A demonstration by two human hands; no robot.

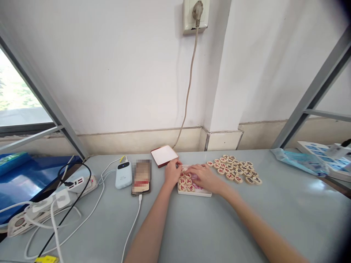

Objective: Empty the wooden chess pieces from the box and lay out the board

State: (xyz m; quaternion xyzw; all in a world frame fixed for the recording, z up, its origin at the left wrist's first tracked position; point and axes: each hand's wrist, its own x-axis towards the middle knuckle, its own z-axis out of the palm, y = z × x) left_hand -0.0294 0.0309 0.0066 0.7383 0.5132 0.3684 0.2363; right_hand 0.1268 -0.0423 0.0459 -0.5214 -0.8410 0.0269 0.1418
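A shallow white box [194, 194] lies on the desk in front of me, with several round wooden xiangqi pieces [182, 188] in its left part, their red characters up. My left hand [173, 171] has its fingers curled at the box's far left corner, gripping the edge. Over the middle of the box, my right hand [203, 177] has its fingers together and bent down onto a piece, which they partly hide. Pink markings show on the box floor beneath that hand. More loose xiangqi pieces [235, 172], with red and dark characters, lie to the right.
Behind the box rests its lid [165, 155], white inside. A phone [141, 177] on a cable and a light blue power bank [123, 175] stand left. Farther left are a power strip [22, 223] and tangled cables. A blue plastic packet [301, 162] lies far right.
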